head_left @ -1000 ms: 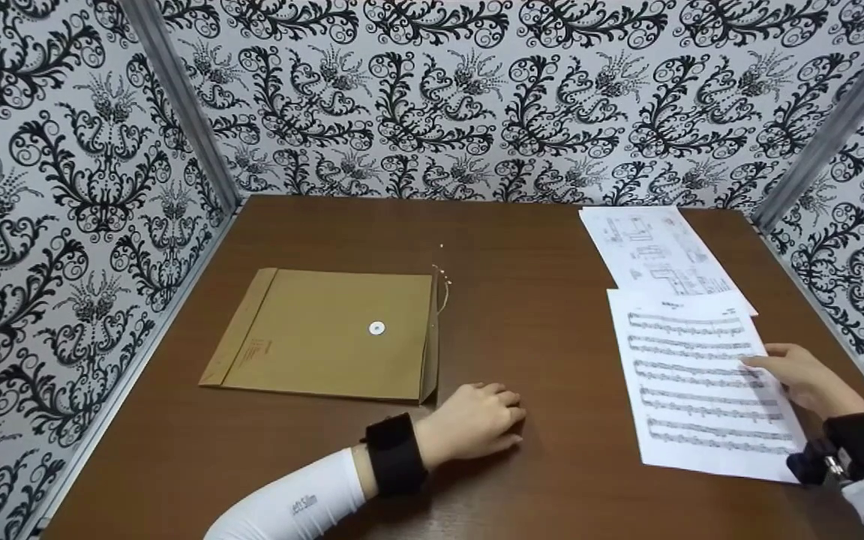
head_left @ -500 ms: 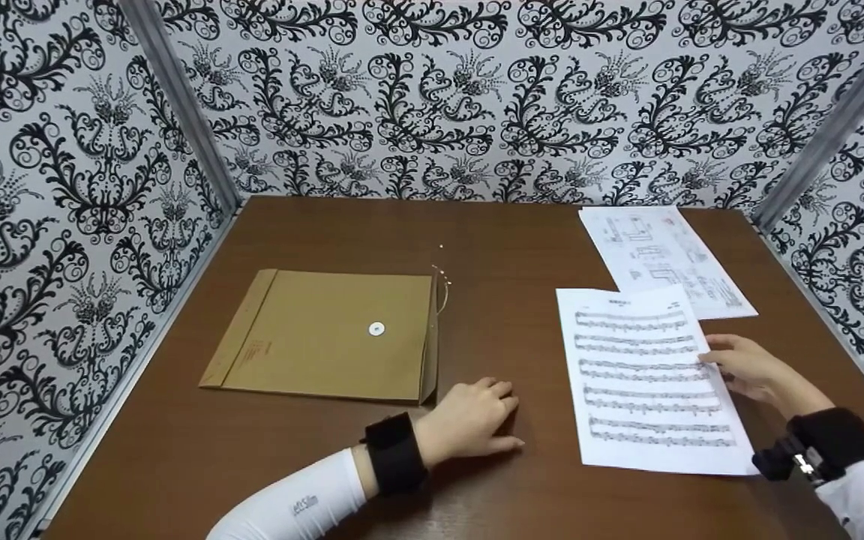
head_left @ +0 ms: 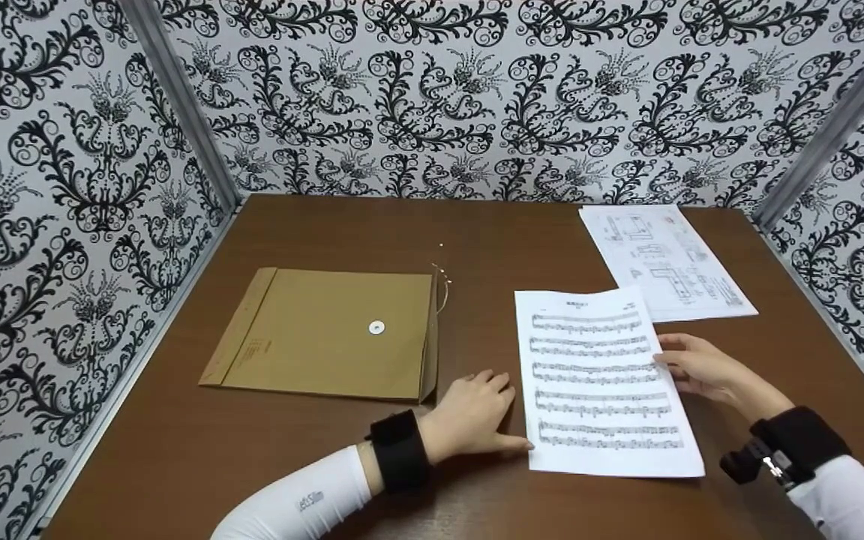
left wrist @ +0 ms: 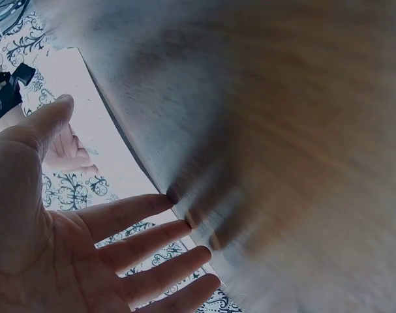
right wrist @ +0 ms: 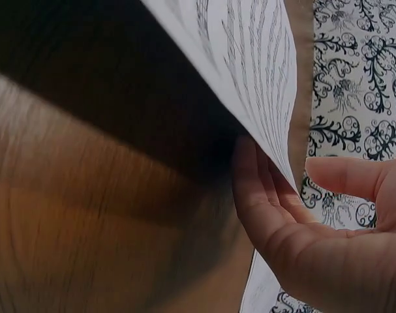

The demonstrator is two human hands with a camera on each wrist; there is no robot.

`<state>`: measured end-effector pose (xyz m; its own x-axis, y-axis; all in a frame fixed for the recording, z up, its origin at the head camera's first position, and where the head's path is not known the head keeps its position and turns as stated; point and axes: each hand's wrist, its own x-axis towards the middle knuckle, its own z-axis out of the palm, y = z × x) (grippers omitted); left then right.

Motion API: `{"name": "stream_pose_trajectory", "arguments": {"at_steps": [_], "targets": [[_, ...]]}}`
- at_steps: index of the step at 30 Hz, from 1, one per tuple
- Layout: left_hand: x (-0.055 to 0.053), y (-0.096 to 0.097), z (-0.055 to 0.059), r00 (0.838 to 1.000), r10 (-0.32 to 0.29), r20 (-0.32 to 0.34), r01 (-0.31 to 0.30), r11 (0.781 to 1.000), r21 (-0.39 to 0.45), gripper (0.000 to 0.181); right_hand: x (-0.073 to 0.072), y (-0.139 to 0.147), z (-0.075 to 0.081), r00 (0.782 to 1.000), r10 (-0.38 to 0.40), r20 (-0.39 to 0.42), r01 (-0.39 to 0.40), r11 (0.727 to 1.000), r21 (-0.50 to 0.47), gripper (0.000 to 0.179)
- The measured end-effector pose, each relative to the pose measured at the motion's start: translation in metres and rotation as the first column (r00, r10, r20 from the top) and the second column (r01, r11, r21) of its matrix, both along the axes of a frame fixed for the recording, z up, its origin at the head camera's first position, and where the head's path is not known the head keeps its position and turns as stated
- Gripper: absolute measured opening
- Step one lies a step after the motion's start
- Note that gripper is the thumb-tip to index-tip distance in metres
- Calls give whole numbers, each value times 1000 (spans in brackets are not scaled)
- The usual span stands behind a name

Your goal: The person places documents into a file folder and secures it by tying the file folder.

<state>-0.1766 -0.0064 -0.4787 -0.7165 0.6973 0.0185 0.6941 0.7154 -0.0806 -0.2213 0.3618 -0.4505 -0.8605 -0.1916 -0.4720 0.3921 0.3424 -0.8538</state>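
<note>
A sheet of printed music (head_left: 589, 382) is in my right hand (head_left: 713, 375), which holds it by its right edge. In the right wrist view the fingers (right wrist: 276, 215) lie under the raised edge, with the thumb above. The sheet (right wrist: 250, 59) bends there and casts a shadow on the table. Palm down on the table, my left hand (head_left: 469, 420) has spread, straight fingers. Its thumb tip reaches the sheet's lower left edge; whether it touches cannot be told. Up and left of that hand lies a brown string-tie envelope (head_left: 334, 334) with a white button, its opening facing right.
Several sheets with line drawings (head_left: 672, 262) lie at the back right of the brown table (head_left: 372, 225). A thin white string (head_left: 445, 292) trails from the envelope's right side. Patterned walls (head_left: 447, 97) enclose the table at the back and sides.
My right hand has carried the music sheet leftward, off the drawing sheets and toward my left hand. The left hand's fingers have spread, its thumb moving out. The envelope has stayed put.
</note>
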Motion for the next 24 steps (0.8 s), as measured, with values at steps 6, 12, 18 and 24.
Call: {"name": "stream_pose_trajectory", "arguments": {"at_steps": [6, 12, 18, 24], "targets": [[1, 2, -1, 1000, 1, -15, 0, 1000, 22, 89, -1, -12, -2, 1000, 21, 20, -21, 1000, -19, 72], [3, 2, -2, 999, 1, -45, 0, 1000, 10, 89, 0, -19, -6, 996, 91, 12, -90, 994, -63, 66], [4, 2, -4, 996, 7, -88, -6, 1000, 2, 87, 1, -22, -7, 986, 167, -23, -169, 982, -88, 57], [8, 4, -4, 997, 31, -75, -30, 1000, 5, 86, 2, -24, -4, 985, 166, -42, -170, 979, -116, 57]]}}
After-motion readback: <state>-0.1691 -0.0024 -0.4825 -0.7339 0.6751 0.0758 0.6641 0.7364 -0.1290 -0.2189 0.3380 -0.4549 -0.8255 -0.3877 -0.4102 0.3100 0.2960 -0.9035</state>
